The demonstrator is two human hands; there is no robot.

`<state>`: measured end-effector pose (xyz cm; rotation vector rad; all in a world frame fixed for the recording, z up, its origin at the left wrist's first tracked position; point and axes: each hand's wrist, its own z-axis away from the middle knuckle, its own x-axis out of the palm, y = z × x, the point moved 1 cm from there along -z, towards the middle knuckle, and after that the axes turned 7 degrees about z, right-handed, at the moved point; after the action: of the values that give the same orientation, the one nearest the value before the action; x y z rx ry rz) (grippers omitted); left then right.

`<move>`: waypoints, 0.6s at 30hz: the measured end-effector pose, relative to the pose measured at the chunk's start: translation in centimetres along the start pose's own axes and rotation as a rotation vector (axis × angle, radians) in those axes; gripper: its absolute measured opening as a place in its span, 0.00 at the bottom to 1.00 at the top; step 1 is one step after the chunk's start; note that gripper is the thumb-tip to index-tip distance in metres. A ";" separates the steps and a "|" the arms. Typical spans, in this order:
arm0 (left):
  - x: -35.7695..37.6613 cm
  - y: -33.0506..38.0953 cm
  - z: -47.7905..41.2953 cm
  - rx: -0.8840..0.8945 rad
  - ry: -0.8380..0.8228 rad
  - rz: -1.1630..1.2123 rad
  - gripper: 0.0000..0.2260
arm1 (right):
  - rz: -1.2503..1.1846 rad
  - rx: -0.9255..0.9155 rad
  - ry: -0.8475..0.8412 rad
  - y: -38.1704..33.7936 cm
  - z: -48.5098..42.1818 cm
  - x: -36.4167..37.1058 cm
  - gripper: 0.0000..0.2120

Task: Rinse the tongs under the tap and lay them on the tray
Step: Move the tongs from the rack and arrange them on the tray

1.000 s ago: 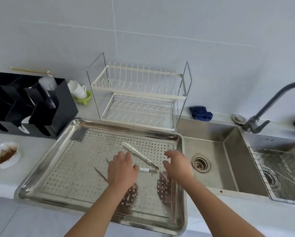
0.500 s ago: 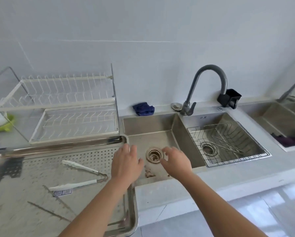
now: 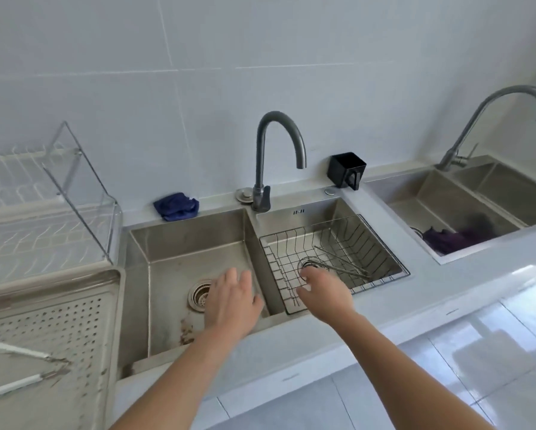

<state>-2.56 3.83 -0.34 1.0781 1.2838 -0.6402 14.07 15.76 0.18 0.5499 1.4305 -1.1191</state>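
Observation:
Metal tongs lie in a wire basket inside the right basin of the double sink. My right hand hovers over the basket's near side, fingers apart, just short of the tongs. Spread and empty, my left hand is above the left basin, beside its drain. The dark curved tap stands behind the divider, with no water running. A perforated steel tray sits at the left, and white-handled tongs lie on it.
A white dish rack stands behind the tray. A blue cloth lies on the ledge left of the tap, a black holder to its right. A second sink with its own tap holds a purple cloth.
The view has swung right from the tray to the sink. Both hands left the white-handled tongs on the tray and moved right over the basins, the right one reaching the wire basket.

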 end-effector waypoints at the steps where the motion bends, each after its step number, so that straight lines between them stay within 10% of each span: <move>1: 0.5 0.8 -0.5 0.013 -0.010 -0.005 0.18 | -0.008 0.016 -0.003 0.9 -0.4 -0.2 0.20; 18: 10.5 6.1 -10.9 0.083 -0.153 0.060 0.26 | 0.061 0.204 -0.116 10.3 -9.2 0.4 0.19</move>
<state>0.31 17.91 -8.04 1.1092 1.0972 -0.7215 18.27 27.99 -4.68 0.6578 1.1998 -1.2356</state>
